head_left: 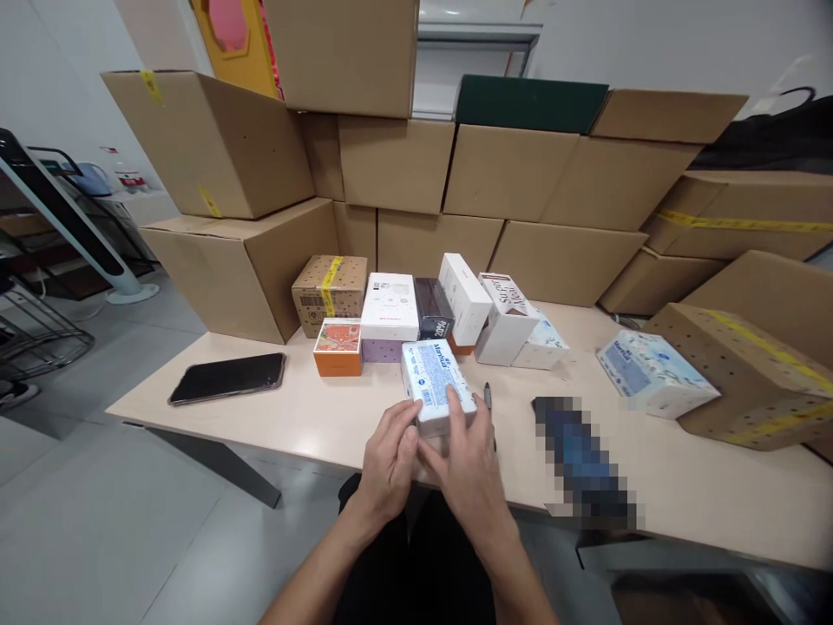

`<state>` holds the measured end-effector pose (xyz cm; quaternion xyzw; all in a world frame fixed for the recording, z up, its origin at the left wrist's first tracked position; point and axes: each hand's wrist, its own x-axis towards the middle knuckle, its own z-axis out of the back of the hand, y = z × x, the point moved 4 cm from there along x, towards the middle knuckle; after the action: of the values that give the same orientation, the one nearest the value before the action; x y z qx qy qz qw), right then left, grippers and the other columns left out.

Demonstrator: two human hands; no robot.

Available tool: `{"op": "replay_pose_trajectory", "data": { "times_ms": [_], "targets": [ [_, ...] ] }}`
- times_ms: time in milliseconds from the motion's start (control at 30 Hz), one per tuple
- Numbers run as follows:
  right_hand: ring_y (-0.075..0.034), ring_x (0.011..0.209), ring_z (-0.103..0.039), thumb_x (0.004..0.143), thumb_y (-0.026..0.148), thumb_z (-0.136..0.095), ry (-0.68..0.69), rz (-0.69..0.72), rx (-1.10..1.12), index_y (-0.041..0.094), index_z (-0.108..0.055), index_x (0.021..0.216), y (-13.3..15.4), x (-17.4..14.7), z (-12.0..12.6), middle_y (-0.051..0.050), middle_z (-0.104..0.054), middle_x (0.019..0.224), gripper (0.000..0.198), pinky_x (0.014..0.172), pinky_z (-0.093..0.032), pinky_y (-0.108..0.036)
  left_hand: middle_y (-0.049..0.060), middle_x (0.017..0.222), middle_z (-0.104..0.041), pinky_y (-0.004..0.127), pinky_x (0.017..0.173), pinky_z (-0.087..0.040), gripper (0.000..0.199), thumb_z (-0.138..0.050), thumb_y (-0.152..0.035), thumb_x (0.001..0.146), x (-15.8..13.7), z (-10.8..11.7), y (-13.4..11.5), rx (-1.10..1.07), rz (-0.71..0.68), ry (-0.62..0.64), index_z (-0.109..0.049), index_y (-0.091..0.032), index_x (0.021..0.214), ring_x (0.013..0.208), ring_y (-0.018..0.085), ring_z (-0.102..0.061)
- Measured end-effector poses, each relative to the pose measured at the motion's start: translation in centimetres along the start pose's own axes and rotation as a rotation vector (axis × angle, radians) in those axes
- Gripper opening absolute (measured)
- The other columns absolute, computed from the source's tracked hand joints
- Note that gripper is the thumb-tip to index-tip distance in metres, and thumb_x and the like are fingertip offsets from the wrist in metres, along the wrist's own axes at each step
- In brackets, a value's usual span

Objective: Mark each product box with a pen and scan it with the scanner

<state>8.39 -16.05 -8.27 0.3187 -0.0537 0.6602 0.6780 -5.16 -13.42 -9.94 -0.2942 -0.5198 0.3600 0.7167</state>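
Note:
A white and blue tissue pack (435,375) marked "Manhua" lies at the near middle of the table, slightly tilted, between my two hands. My left hand (389,456) is closed at its near left corner, fingertips against the side. My right hand (472,456) grips the near right corner, with fingers on the top face and the thumb low at the near side. The pack's underside is hidden. Just right of it lies a dark pen (488,399), partly covered by my right hand.
Behind the pack stand an orange box (338,349), a white box (390,305), a black box (433,308) and other small boxes. A black phone (227,378) lies left, a blurred-out dark object (582,460) right. Another tissue pack (656,371) leans near cartons. Stacked cardboard boxes (396,165) line the back.

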Motion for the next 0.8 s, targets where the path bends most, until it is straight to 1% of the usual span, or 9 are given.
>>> {"op": "replay_pose_trajectory", "data": {
  "times_ms": [133, 233, 300, 433, 500, 567, 633, 733, 800],
  "targets": [
    [-0.043, 0.126, -0.045, 0.09, 0.061, -0.05, -0.109, -0.025, -0.013, 0.015, -0.036, 0.147, 0.3, 0.3, -1.3, -0.026, -0.036, 0.136, 0.075, 0.093, -0.049, -0.059, 0.012, 0.128, -0.06, 0.039, 0.104, -0.047, 0.037, -0.037, -0.027, 0.102, -0.2, 0.1, 0.1, -0.027, -0.045, -0.004, -0.059, -0.021, 0.131, 0.123, 0.022, -0.055],
    [-0.039, 0.12, -0.049, 0.089, 0.054, -0.056, -0.146, -0.014, 0.046, 0.017, -0.042, 0.142, -0.3, 0.3, -0.7, -0.023, -0.04, 0.131, 0.067, 0.091, -0.051, -0.058, 0.012, 0.125, -0.062, 0.038, 0.102, -0.047, 0.037, -0.037, -0.027, 0.102, -0.5, 0.1, 0.1, -0.067, -0.068, -0.006, -0.061, -0.021, 0.129, 0.12, 0.022, -0.057],
    [-0.036, 0.118, -0.052, 0.086, 0.048, -0.062, -0.137, -0.01, 0.121, 0.018, -0.046, 0.139, -0.7, 0.1, 0.8, -0.02, -0.043, 0.127, 0.063, 0.093, -0.052, -0.056, 0.011, 0.121, -0.064, 0.037, 0.097, -0.049, 0.036, -0.037, -0.028, 0.102, -0.7, 0.2, 0.3, -0.125, -0.058, -0.048, -0.062, -0.021, 0.127, 0.113, 0.022, -0.06],
    [-0.028, 0.115, -0.056, 0.083, 0.043, -0.066, -0.051, -0.057, 0.291, 0.027, -0.05, 0.135, -1.0, -0.4, 5.4, -0.012, -0.048, 0.125, 0.057, 0.091, -0.057, -0.044, 0.008, 0.11, -0.066, 0.033, 0.089, -0.051, 0.03, -0.042, -0.032, 0.101, -1.3, 0.6, 1.1, -0.269, 0.051, -0.272, -0.063, -0.022, 0.119, 0.099, 0.019, -0.064],
    [-0.026, 0.114, -0.057, 0.082, 0.044, -0.067, -0.07, -0.055, 0.314, 0.03, -0.05, 0.135, -0.5, 0.2, 8.0, -0.009, -0.049, 0.126, 0.057, 0.088, -0.058, -0.041, 0.007, 0.107, -0.066, 0.032, 0.088, -0.051, 0.028, -0.044, -0.034, 0.101, -1.4, 0.7, 1.4, -0.319, 0.098, -0.351, -0.063, -0.021, 0.117, 0.097, 0.018, -0.064],
    [-0.026, 0.115, -0.056, 0.081, 0.045, -0.069, -0.143, -0.002, 0.306, 0.029, -0.05, 0.136, 0.6, 2.0, 9.8, -0.009, -0.048, 0.128, 0.06, 0.088, -0.058, -0.041, 0.006, 0.108, -0.066, 0.032, 0.088, -0.051, 0.027, -0.045, -0.036, 0.1, -1.4, 0.6, 1.4, -0.34, 0.124, -0.383, -0.061, -0.021, 0.116, 0.096, 0.017, -0.063],
    [-0.024, 0.114, -0.056, 0.082, 0.046, -0.068, -0.171, 0.069, 0.32, 0.027, -0.048, 0.138, 1.8, 5.0, 10.4, -0.01, -0.047, 0.128, 0.062, 0.089, -0.058, -0.04, 0.007, 0.11, -0.065, 0.032, 0.089, -0.051, 0.027, -0.045, -0.037, 0.1, -1.3, 0.5, 1.4, -0.325, 0.142, -0.38, -0.06, -0.021, 0.117, 0.098, 0.017, -0.063],
    [-0.029, 0.121, -0.05, 0.081, 0.047, -0.069, -0.178, 0.13, 0.284, 0.023, -0.047, 0.14, 3.5, 10.9, 9.0, -0.014, -0.045, 0.126, 0.067, 0.095, -0.053, -0.046, 0.007, 0.11, -0.065, 0.034, 0.093, -0.049, 0.028, -0.045, -0.038, 0.1, -1.2, 0.3, 1.4, -0.244, 0.162, -0.317, -0.058, -0.022, 0.118, 0.103, 0.018, -0.062],
    [-0.032, 0.119, -0.051, 0.082, 0.048, -0.069, -0.177, 0.109, 0.222, 0.02, -0.047, 0.141, 4.3, 14.7, 7.2, -0.016, -0.045, 0.124, 0.069, 0.101, -0.047, -0.052, 0.007, 0.11, -0.065, 0.036, 0.096, -0.048, 0.028, -0.045, -0.038, 0.1, -1.2, 0.3, 1.4, -0.183, 0.17, -0.267, -0.056, -0.022, 0.12, 0.106, 0.019, -0.061]
  ]
}}
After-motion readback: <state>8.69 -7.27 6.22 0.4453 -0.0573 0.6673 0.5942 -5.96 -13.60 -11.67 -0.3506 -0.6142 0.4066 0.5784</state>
